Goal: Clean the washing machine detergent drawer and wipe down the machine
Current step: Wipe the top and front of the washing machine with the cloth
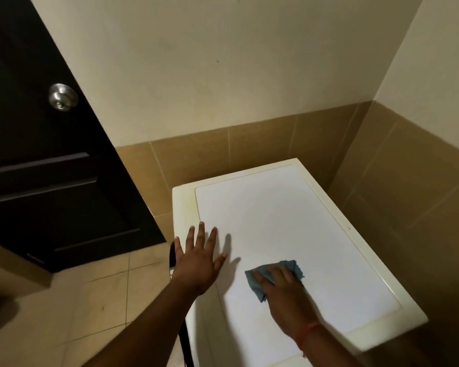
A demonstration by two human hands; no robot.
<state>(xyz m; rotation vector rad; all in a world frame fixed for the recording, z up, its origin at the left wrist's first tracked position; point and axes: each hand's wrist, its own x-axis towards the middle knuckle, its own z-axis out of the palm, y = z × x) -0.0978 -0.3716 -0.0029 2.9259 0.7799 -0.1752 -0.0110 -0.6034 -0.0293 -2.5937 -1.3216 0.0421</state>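
Tiled corner, one dark door (45, 160) with one knob (63, 96). One white washing machine (289, 221). Left hand (196, 263) flat on its top, five fingers spread, holding nothing. Right hand (284, 292) presses one blue cloth (257, 284) onto the lid.

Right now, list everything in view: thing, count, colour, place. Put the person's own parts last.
washing machine: one, white top with cream rim, lower centre-right, in the wall corner
cloth: one, blue, on the machine's top, under the right hand
door: one, dark brown, left
doorknob: one, silver, on the door, upper left
wall tiles: tan band, low on both walls behind the machine
upper wall: cream, above the tiles
floor tiles: beige, lower left
left hand: one, fingers spread flat on the machine's left edge
right hand: one, pressing the cloth; red thread at the wrist
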